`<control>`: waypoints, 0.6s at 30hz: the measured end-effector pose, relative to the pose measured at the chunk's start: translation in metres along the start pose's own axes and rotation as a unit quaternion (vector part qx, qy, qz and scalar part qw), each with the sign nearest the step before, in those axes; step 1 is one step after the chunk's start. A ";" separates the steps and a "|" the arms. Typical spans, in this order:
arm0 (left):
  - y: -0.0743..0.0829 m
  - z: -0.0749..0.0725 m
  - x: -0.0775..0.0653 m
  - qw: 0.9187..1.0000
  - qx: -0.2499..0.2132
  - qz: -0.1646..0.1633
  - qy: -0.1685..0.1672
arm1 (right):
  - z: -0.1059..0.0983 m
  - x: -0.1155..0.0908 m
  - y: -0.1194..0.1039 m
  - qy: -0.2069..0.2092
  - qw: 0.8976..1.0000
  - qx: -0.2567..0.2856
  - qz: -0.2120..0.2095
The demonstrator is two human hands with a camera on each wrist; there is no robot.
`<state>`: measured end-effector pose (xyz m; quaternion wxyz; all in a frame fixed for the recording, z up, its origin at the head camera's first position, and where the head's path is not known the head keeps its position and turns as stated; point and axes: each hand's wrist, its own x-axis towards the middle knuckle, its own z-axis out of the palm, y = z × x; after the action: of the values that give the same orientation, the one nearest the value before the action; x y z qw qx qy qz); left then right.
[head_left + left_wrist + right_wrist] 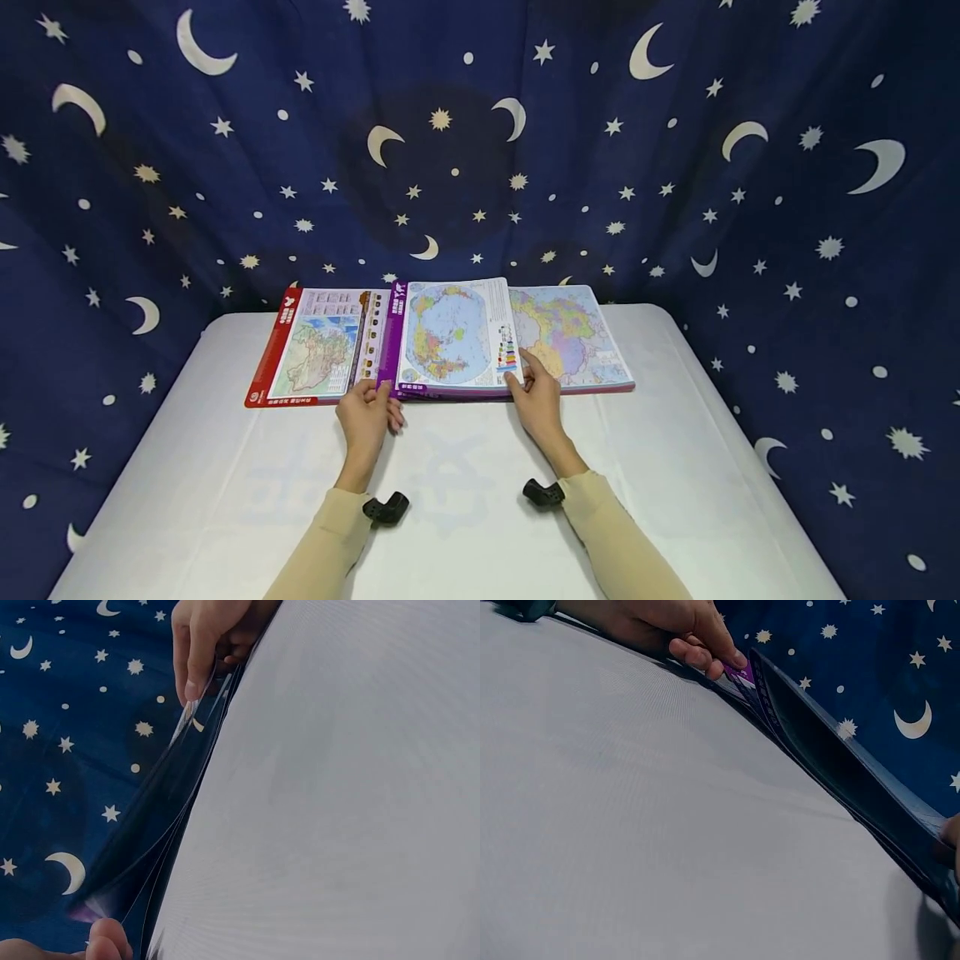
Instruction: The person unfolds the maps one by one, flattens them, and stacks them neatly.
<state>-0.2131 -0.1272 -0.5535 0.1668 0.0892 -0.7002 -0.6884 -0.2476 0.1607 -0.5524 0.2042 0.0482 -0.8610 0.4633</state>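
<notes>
A laminated world map sheet with a purple left border lies on top of other map sheets at the table's far edge. My left hand pinches its near left corner, with thumb and fingertips around the purple edge. At the near right corner my right hand pinches the same sheet. In the right wrist view its near edge bows up from the sheets below. A red-bordered map shows to the left, and a colourful political map sticks out to the right, both partly covered.
The sheets rest on a white-covered table. A dark blue curtain with moons and stars hangs right behind the table's far edge and along both sides. A black wrist device sits at each sleeve cuff.
</notes>
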 end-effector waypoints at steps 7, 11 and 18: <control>0.000 -0.004 0.000 0.999 -0.019 0.002 0.035 | -0.002 0.000 0.002 0.008 1.000 0.003 0.006; 0.000 -0.009 0.001 0.997 -0.033 0.003 0.065 | -0.006 -0.001 0.004 0.009 1.000 0.013 0.009; 0.000 -0.018 0.001 0.993 -0.049 0.021 0.108 | -0.014 0.001 0.008 0.015 1.000 0.010 0.017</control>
<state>-0.2071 -0.1446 -0.5535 0.2603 0.1402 -0.6454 -0.7043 -0.2460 0.1768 -0.5516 0.2086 0.0284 -0.8540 0.4758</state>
